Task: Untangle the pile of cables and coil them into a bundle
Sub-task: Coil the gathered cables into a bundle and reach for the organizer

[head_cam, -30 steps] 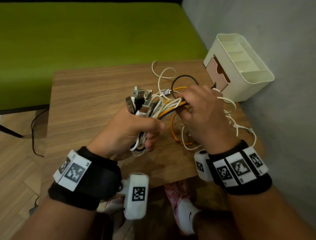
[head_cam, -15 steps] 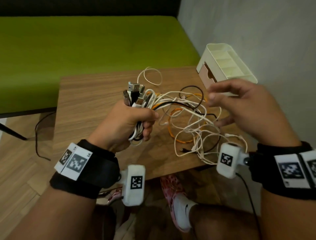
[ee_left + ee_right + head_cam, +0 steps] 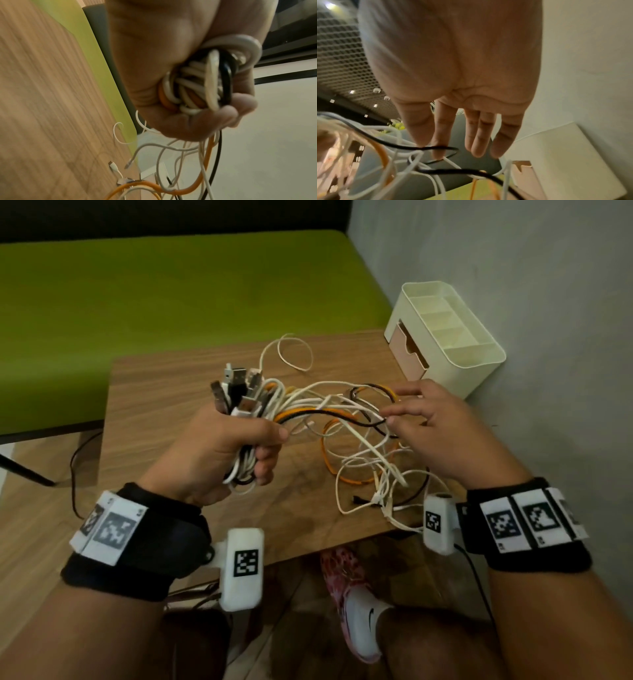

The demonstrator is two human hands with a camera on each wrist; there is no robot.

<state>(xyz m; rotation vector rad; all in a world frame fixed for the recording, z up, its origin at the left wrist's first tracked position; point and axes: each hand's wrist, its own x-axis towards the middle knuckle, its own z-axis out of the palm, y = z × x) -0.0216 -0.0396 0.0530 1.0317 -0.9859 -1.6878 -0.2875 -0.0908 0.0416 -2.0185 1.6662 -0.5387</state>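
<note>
1. Fisted left hand (image 3: 219, 453) clamps gathered white, orange and black cables (image 3: 246, 419) above the wooden table (image 3: 164, 392) (plugs up).
2. Right hand (image 3: 442, 433), fingers (image 3: 440, 135) loosely extended, touches loose strands (image 3: 370, 453).

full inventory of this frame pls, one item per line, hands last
cables: several, white, orange, black, tangled; one end bunched in the left hand, the rest trailing onto the table
plugs: a cluster, silver and black, sticking up above the left hand
table: one, wood
organizer box: one, cream, drawer front tan, table's far right corner by the wall
bench: one, green, behind the table
left hand: grips the cable bunch
right hand: fingers straight, fingertips at the loose strands
</note>
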